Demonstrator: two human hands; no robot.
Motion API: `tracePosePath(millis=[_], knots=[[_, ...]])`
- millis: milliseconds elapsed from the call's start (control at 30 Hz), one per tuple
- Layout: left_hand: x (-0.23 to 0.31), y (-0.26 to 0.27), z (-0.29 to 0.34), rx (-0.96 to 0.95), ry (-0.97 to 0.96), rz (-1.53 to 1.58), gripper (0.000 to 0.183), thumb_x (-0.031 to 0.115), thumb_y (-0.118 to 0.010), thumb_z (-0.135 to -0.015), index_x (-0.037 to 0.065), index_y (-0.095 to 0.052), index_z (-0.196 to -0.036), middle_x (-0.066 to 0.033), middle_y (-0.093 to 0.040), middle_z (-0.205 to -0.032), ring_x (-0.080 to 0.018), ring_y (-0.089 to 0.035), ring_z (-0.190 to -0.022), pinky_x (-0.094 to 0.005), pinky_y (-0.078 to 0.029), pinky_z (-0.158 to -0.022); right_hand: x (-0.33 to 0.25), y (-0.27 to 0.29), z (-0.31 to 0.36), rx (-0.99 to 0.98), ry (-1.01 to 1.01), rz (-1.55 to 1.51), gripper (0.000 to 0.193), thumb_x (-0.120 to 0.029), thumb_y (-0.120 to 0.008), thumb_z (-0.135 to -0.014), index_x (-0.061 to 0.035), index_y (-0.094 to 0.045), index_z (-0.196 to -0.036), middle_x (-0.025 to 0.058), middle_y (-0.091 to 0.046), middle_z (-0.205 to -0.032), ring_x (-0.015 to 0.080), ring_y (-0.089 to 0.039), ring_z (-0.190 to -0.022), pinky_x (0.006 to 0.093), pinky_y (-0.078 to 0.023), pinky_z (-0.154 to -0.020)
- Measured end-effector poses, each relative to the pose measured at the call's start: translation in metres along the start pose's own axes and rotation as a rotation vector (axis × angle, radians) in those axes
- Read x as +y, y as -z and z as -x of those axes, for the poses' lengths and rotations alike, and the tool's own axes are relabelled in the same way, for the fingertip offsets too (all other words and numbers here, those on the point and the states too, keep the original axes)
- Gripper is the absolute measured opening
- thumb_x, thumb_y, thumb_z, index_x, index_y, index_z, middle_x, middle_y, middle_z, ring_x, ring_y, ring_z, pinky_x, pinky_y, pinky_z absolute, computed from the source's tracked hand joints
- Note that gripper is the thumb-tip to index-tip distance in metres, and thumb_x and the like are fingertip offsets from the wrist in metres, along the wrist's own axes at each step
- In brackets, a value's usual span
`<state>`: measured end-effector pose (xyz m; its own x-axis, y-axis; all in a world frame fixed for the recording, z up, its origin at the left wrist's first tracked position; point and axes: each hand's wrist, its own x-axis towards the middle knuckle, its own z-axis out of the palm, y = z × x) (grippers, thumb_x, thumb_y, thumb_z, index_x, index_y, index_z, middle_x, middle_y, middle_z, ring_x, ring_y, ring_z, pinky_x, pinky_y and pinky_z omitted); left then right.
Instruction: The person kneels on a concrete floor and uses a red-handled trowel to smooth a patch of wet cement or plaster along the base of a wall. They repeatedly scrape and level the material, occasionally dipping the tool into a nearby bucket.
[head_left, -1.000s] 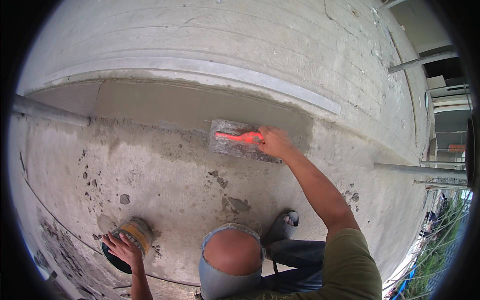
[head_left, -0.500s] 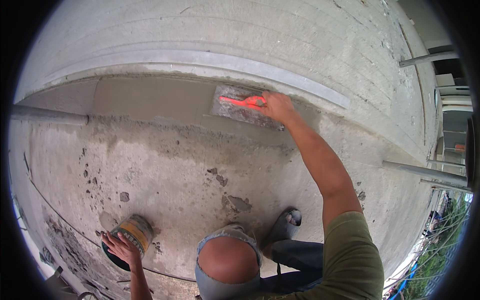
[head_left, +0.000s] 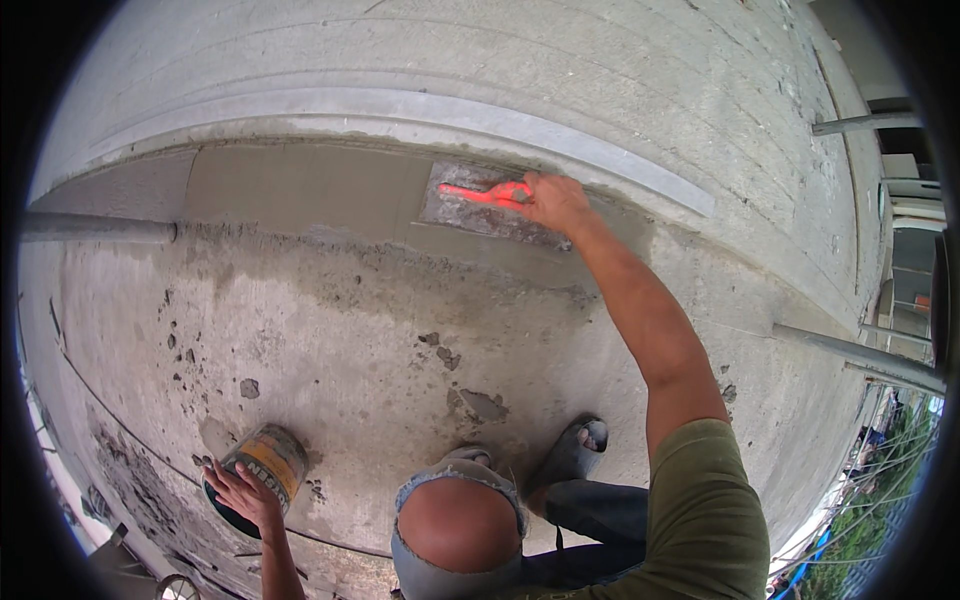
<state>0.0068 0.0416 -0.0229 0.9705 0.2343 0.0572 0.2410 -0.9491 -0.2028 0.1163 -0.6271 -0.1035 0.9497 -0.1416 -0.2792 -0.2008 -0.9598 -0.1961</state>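
My right hand (head_left: 556, 203) is closed round the red handle of a plastering trowel (head_left: 440, 210). The trowel's flat, mortar-stained blade lies against a band of wet grey mortar (head_left: 310, 185) along the foot of the wall. Smooth mortar stretches to the left of the blade. At the lower left, my left hand (head_left: 245, 495) rests over the rim of a dark bucket with an orange and black label (head_left: 275, 462). Its fingers are stretched out and spread. The bucket leans to one side, and its contents are hidden.
A pale straight ledge (head_left: 520, 125) runs above the mortar band. Metal poles reach in at left (head_left: 100, 229) and right (head_left: 860, 357). Mortar crumbs (head_left: 440, 350) dot the concrete floor. A thin dark cable (head_left: 130, 435) crosses at lower left, and my sandalled foot (head_left: 575, 450) stands near the middle.
The view has shifted slightly. My right hand and the trowel have moved a little to the left along the mortar. My left hand stays at the bucket.
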Motion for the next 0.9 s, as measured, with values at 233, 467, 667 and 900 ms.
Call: tracePosePath(millis=[233,467,667,900], knots=[[0.001,0.0,0.0,-0.009,0.016,-0.017,0.069,0.056,-0.02,-0.096,0.004,-0.034,-0.139,-0.0199,-0.023,-0.148,-0.038,-0.025,-0.136,-0.0573,-0.019,-0.106,0.0,0.002,-0.001,-0.022,0.0,0.022,0.033,-0.029,-0.067,-0.076,-0.0048,-0.058,-0.097,0.0152,-0.066,-0.09,0.033,-0.062,-0.09,0.0442,-0.049,-0.077],[-0.003,-0.003,0.0,0.022,-0.016,-0.013,0.067,0.053,-0.022,-0.097,0.003,-0.034,-0.139,-0.022,-0.023,-0.147,-0.0405,-0.027,-0.134,-0.0592,-0.02,-0.105,-0.004,-0.002,0.002,-0.057,0.003,0.001,0.033,-0.028,-0.067,-0.075,-0.0045,-0.057,-0.097,0.0159,-0.066,-0.089,0.0335,-0.063,-0.09,0.0447,-0.049,-0.077],[0.002,0.001,0.0,0.033,-0.026,0.01,0.067,0.052,-0.022,-0.097,0.001,-0.035,-0.138,-0.0223,-0.024,-0.147,-0.0409,-0.028,-0.133,-0.0588,-0.022,-0.104,-0.017,-0.009,0.021,-0.077,0.011,0.026,0.033,-0.028,-0.067,-0.075,-0.0055,-0.058,-0.097,0.0136,-0.066,-0.09,0.0317,-0.063,-0.09,0.044,-0.05,-0.076],[0.002,0.002,0.0,0.022,-0.013,0.018,0.067,0.053,-0.022,-0.097,0.001,-0.034,-0.138,-0.0221,-0.022,-0.148,-0.0411,-0.028,-0.134,-0.0602,-0.023,-0.103,-0.048,-0.021,0.068,-0.073,0.029,-0.005,0.031,-0.024,-0.067,-0.075,-0.0041,-0.058,-0.097,0.0149,-0.065,-0.089,0.0312,-0.064,-0.088,0.0433,-0.05,-0.075]])
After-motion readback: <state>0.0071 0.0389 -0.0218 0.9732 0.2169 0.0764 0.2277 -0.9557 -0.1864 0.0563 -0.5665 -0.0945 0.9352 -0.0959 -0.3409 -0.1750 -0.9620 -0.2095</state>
